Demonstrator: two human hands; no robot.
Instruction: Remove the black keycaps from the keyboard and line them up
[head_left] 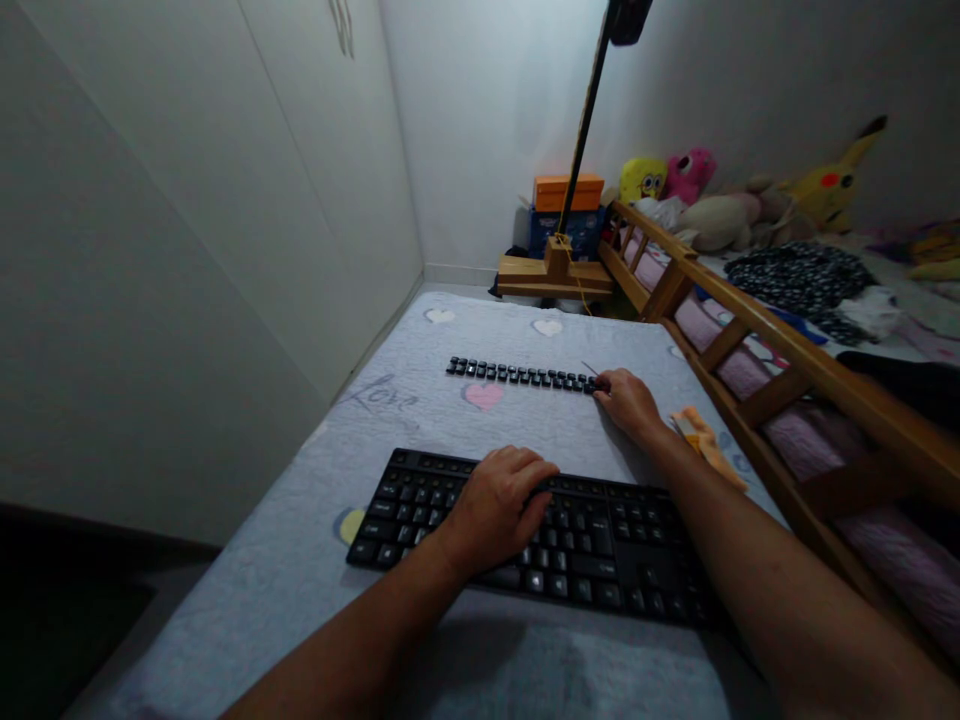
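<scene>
A black keyboard (592,565) lies across the bedspread in front of me, with gaps among its upper keys. My left hand (502,505) rests palm down on its left half, fingers stretched toward the far edge and thumb apart. Beyond the keyboard, loose black keycaps (523,376) form two neat rows. At their right end is my right hand (626,402), its fingertips pinched together. A thin pointed tool (590,368) sticks out from those fingers; its kind is unclear. Whether a keycap is also between the fingers, I cannot tell.
An orange cloth (705,445) lies right of my right forearm. A wooden bed rail (795,345) borders the right side, with plush toys (720,220) behind it. White cabinet doors (247,180) rise on the left. A wooden lamp stand (556,265) stands past the far edge.
</scene>
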